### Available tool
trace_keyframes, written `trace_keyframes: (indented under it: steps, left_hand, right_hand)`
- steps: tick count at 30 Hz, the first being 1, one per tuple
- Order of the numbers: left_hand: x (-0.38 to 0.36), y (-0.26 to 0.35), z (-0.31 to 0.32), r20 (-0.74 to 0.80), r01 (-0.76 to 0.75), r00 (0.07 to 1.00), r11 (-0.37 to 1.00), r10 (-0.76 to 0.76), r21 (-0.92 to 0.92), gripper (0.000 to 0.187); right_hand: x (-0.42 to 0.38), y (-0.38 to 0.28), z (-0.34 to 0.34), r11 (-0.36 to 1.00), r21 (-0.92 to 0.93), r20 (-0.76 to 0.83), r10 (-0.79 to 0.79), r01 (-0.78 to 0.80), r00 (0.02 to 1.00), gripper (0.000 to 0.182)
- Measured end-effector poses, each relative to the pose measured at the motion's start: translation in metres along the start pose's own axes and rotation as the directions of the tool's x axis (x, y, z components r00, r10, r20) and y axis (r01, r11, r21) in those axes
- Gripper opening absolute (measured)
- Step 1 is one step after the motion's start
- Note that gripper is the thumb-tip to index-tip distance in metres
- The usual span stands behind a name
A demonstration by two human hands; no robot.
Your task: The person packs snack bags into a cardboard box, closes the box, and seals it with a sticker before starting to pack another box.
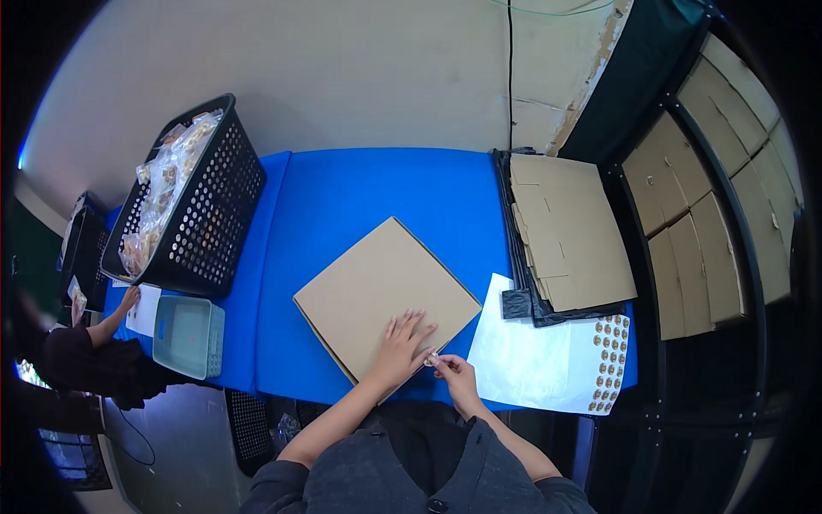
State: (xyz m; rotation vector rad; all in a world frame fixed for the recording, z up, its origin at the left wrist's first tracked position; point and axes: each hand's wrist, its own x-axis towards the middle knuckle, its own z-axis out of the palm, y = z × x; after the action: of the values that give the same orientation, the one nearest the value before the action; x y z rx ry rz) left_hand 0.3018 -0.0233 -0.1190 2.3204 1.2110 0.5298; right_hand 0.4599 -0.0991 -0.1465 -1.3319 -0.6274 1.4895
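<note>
A closed brown cardboard box (377,283) sits turned at an angle on the blue-covered table. My left hand (401,349) lies on its top near the front corner, fingers spread. At that corner, my right hand (454,373) pinches a small round sticker (431,359), which touches or nearly touches the box edge by my left thumb. To the right lies a white sheet (522,360) with rows of several round brown stickers (610,364) along its right side.
Flat cardboard (569,231) is stacked on black plastic at the right. A black basket (214,206) of bagged items and a grey-green tray (188,337) stand left. Another person (86,360) works at far left. Shelves of boxes (693,265) stand far right.
</note>
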Motion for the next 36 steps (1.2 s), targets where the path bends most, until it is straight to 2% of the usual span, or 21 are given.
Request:
trace_keyframes:
  steps: [7, 10, 15, 18, 20, 23, 32, 36]
  left_hand:
    - [0.003, 0.002, -0.002, -0.003, 0.002, 1.000, 0.999, -0.002, 0.040, 0.050]
    - [0.003, 0.004, -0.003, 0.000, 0.014, 1.000, 0.999, -0.014, 0.051, 0.050]
    - [0.002, 0.002, 0.001, -0.001, 0.008, 1.000, 0.999, -0.008, 0.052, 0.050]
    - [0.004, 0.004, -0.001, -0.014, -0.007, 1.000, 0.998, 0.007, 0.062, 0.053]
    - [0.007, 0.005, 0.002, -0.050, 0.053, 0.997, 0.998, -0.052, 0.015, 0.057]
    - [0.008, 0.004, 0.005, -0.061, 0.052, 0.997, 0.998, -0.050, 0.037, 0.060]
    - [0.006, 0.005, 0.003, -0.044, 0.024, 0.999, 0.996, -0.021, 0.082, 0.058]
    - [0.006, 0.003, 0.000, -0.017, 0.014, 1.000, 0.997, -0.013, 0.070, 0.061]
  right_hand:
    - [0.005, 0.004, -0.002, 0.996, -0.029, -0.024, 0.078, -0.079, 0.997, 0.020]
    - [0.006, 0.006, -0.004, 0.998, -0.057, 0.011, 0.027, -0.026, 1.000, 0.020]
    - [0.003, 0.007, 0.001, 0.994, -0.052, 0.001, 0.093, -0.093, 0.996, 0.021]
    - [0.004, 0.008, 0.003, 0.998, -0.030, -0.033, 0.057, -0.058, 0.998, 0.020]
    - [0.005, 0.008, 0.000, 0.997, -0.019, -0.033, 0.071, -0.071, 0.997, 0.020]
    - [0.006, 0.007, -0.003, 0.998, -0.012, -0.021, 0.067, -0.067, 0.998, 0.020]
    - [0.003, 0.007, -0.001, 0.990, -0.120, -0.067, 0.068, -0.076, 0.995, 0.019]
    - [0.003, 0.013, -0.001, 0.994, -0.086, -0.072, 0.066, -0.072, 0.995, 0.019]
